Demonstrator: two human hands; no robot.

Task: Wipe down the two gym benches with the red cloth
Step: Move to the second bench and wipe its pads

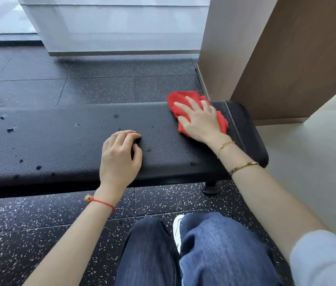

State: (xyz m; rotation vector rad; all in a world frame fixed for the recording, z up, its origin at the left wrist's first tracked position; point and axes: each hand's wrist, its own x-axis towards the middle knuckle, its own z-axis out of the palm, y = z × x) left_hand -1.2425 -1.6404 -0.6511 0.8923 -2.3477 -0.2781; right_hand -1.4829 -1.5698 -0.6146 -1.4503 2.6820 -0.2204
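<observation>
A black padded gym bench (pixel 60 139) runs across the view from the left edge to the right, its surface pitted with small tears. The red cloth (pixel 178 100) lies near the bench's right end. My right hand (pixel 200 120) presses flat on the cloth with straight, spread fingers. My left hand (pixel 119 155) rests on the bench's middle with its fingers curled, holding nothing. Only one bench is in view.
Dark speckled rubber floor tiles (pixel 101 87) lie in front of and behind the bench. A brown wooden panel (pixel 297 58) and a beige wall stand at the right, close to the bench end. A frosted glass partition (pixel 121 27) is behind. My knees (pixel 204 244) are below.
</observation>
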